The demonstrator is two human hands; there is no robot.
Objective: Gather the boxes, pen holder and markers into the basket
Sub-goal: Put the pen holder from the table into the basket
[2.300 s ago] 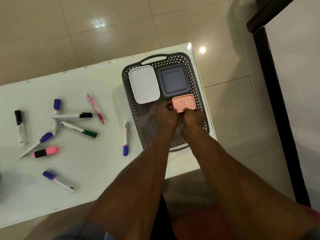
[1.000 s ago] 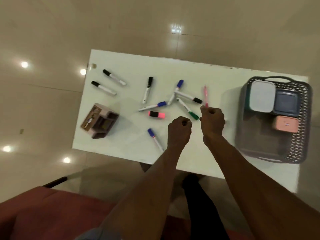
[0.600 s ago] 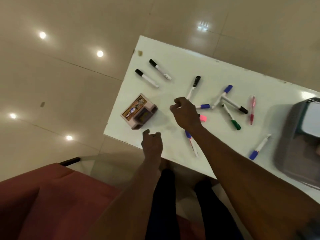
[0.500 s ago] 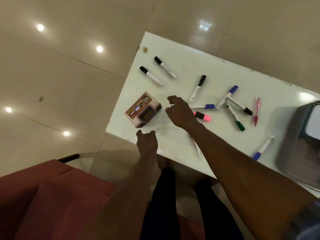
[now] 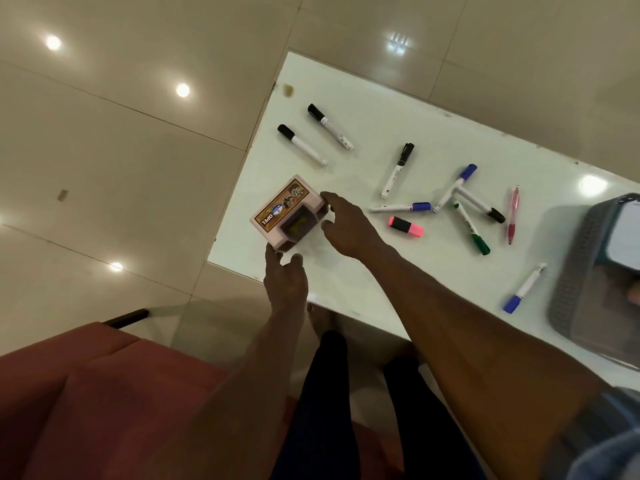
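Observation:
The pinkish pen holder with a brown label lies on the white table near its left corner. My left hand touches its near corner with forefinger and thumb. My right hand touches its right side, forefinger at the top corner, thumb lower. Several markers lie scattered: two black-capped ones at the back left, a pink highlighter, a green marker, a pink pen and a blue marker. The grey basket at the right edge holds a white box.
A red seat fills the lower left, with my legs in dark trousers beside it. Glossy beige floor tiles surround the table. The table's left edge runs close to the pen holder.
Both hands left the basket, crossed the table to the left and now touch the pen holder. The view swung left, so the basket slid to the right edge.

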